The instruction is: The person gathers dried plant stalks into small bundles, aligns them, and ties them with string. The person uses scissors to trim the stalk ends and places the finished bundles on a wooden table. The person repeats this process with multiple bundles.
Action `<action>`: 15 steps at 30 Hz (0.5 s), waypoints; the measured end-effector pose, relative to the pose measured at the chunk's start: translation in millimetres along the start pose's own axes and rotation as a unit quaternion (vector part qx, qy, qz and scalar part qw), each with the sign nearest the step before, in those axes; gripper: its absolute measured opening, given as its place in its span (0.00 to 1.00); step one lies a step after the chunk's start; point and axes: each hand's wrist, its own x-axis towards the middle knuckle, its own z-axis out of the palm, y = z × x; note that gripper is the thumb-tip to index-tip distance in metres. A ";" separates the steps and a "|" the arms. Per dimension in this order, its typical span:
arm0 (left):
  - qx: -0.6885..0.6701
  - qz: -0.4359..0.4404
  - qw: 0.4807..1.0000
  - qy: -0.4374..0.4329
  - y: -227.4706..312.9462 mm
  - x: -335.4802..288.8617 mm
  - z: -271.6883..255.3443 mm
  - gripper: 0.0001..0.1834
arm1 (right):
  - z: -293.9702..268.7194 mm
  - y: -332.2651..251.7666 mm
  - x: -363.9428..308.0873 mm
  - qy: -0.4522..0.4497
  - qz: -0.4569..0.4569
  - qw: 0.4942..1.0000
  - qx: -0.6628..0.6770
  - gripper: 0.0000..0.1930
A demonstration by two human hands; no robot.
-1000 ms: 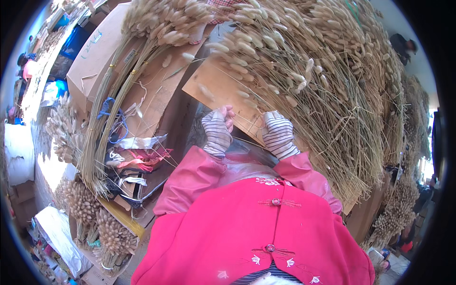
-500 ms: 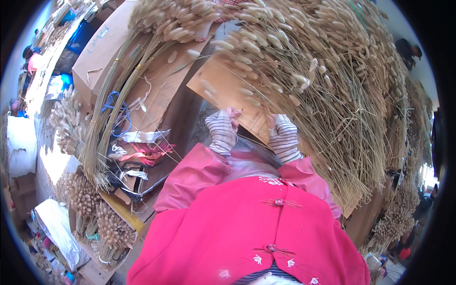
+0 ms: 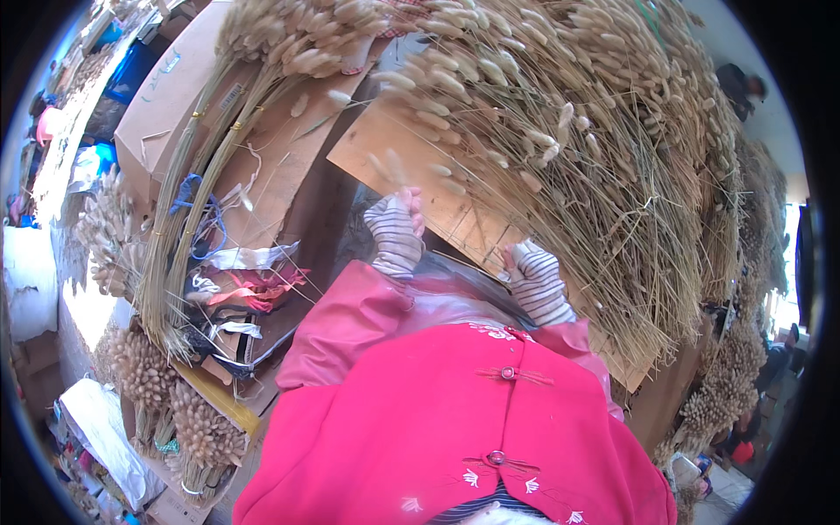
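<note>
My left hand (image 3: 396, 234), in a striped fingerless covering, is closed over the near-left side of a tan board (image 3: 398, 153). Just past its fingertips, blurred fluffy heads of bunny-tail grass (image 3: 387, 166) stick out; their thin stems appear to run into the curled fingers. To its right, my right hand (image 3: 539, 282), covered likewise, has thumb and fingers pinched together low over the board's near edge. What it pinches is too fine to make out. A big heap of dried bunny-tail grass (image 3: 604, 184) lies on the board, heads away from me and stems toward the near right.
At left, tied bunches of the grass (image 3: 179, 210) lie across a cardboard box (image 3: 262, 188), beside coloured cloth strips (image 3: 271, 289). More bunches (image 3: 206, 429) stand at lower left. White sacks (image 3: 109, 437) lie beyond. A person (image 3: 742, 87) is at the far right.
My hands have moved apart, the left one slightly left and the right one down and to the right. The view has shifted a little; the heap looks much the same.
</note>
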 end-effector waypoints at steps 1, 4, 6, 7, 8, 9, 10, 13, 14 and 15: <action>0.008 -0.004 1.000 0.006 0.5 0.3 -0.1 0.14 | -10.3 3.3 -6.4 -0.055 0.019 0.998 -0.033 0.06; 0.000 0.020 1.000 0.009 -1.0 0.1 1.8 0.14 | -38.8 8.1 -15.6 -0.365 0.293 0.841 -0.270 0.12; -0.002 0.028 0.999 0.034 -4.4 -1.8 5.6 0.12 | -58.0 2.0 -14.7 -0.358 0.297 0.837 -0.287 0.11; -0.006 0.031 0.999 0.030 -5.3 -2.8 7.0 0.12 | -63.9 -4.4 -10.4 -0.354 0.301 0.829 -0.310 0.11; -0.014 0.041 0.999 0.015 -5.9 -4.3 8.1 0.12 | -63.9 -12.4 -1.7 -0.295 0.267 0.868 -0.297 0.10; -0.021 0.052 0.998 0.001 -6.1 -5.3 9.2 0.12 | -60.1 -21.0 10.8 -0.227 0.225 0.904 -0.285 0.10; -0.025 0.043 0.999 0.012 -5.7 -5.9 10.3 0.12 | -51.6 -28.7 27.6 -0.170 0.172 0.937 -0.254 0.12; -0.029 0.038 0.999 0.016 -2.0 -7.5 11.2 0.12 | -8.1 -41.1 94.7 0.019 -0.016 0.980 -0.198 0.15; -0.047 0.035 0.998 0.008 -0.8 -8.7 10.9 0.11 | 10.4 -42.9 118.8 0.035 -0.038 0.971 -0.235 0.15; -0.040 0.047 0.998 0.000 0.6 -9.2 10.5 0.12 | 25.7 -43.3 135.7 0.037 -0.051 0.959 -0.275 0.15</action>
